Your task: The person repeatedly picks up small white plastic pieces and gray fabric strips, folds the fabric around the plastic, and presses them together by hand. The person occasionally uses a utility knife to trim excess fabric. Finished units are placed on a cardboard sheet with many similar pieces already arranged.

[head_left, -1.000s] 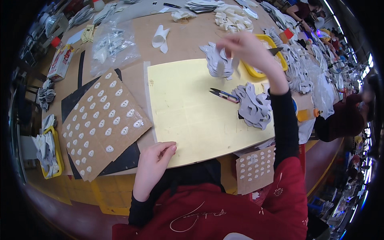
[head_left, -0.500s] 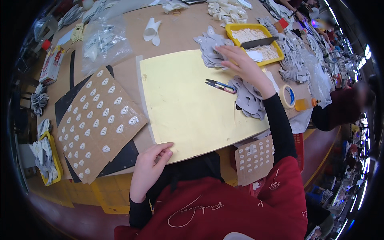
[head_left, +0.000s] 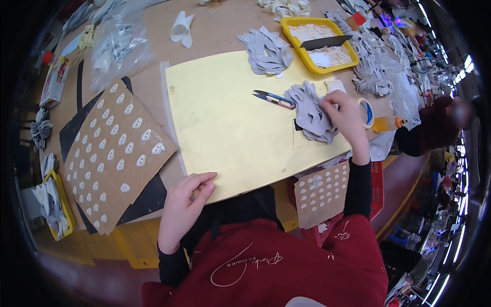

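A pale yellow sheet (head_left: 230,138) covers the table in front of me. My left hand (head_left: 186,202) rests at its near left corner, fingers loosely bent and holding nothing I can see. My right hand (head_left: 348,113) is at the right edge of a pile of grey cut pieces (head_left: 309,110), its fingers curled and pinching at the pile's edge. Thread snips (head_left: 275,99) with blue on the handle lie just left of this pile. A second pile of grey cut pieces (head_left: 265,51) sits at the sheet's far edge.
A yellow tray (head_left: 286,33) at the back right holds pale pieces and a dark knife (head_left: 325,42). Tape (head_left: 366,112) and an orange-capped bottle (head_left: 386,124) stand at the right. Brown cardboard (head_left: 110,153) with rows of white pieces lies left; a plastic bag (head_left: 123,48) lies behind.
My right hand has come back nearer from above the far grey pile to the nearer one, its spread fingers now curled. My left hand stays at the sheet's corner. The view has shifted slightly.
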Demonstrator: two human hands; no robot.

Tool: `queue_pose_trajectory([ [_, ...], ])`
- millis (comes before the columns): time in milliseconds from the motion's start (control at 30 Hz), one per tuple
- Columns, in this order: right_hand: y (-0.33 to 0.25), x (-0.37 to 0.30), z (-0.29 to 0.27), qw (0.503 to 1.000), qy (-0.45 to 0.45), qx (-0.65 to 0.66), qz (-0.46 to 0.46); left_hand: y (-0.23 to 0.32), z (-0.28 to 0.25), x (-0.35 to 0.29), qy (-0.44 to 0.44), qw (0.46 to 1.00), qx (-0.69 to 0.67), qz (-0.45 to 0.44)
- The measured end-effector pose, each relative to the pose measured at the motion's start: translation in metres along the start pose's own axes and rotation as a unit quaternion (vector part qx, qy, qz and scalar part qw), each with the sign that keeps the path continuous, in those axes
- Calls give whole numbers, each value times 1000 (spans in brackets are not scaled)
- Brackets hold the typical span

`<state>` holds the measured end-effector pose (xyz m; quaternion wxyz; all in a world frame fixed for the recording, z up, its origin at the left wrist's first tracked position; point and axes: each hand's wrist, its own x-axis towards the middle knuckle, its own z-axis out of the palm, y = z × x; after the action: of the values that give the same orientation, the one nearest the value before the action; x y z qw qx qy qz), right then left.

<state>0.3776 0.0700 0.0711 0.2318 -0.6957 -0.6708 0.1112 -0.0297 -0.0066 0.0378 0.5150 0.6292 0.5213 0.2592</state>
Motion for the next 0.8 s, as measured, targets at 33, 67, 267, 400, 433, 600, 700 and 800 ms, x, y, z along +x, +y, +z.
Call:
queue_pose_trajectory([
  [33,-2,0,1,998,40,24,45,2,-2,-1,0,1000,0,-3],
  [67,-5,-1,-5,988,67,101,92,4,-4,-3,3,1000,-3,-6],
  [267,-67,-11,-18,918,137,371,1,14,-2,-6,6,998,-62,-5],
  [400,-125,-10,21,852,32,520,53,22,10,-1,-20,994,-109,7],
  [433,-138,-12,35,826,0,563,44,25,14,-1,-16,980,-200,-13],
  [600,-167,-38,87,746,-39,659,89,27,17,-6,56,975,-210,36],
  [700,-154,-50,106,749,-56,638,168,15,9,-4,73,996,-7,54],
  [800,-131,-65,110,754,-68,611,232,5,5,-1,117,992,-6,48],
])
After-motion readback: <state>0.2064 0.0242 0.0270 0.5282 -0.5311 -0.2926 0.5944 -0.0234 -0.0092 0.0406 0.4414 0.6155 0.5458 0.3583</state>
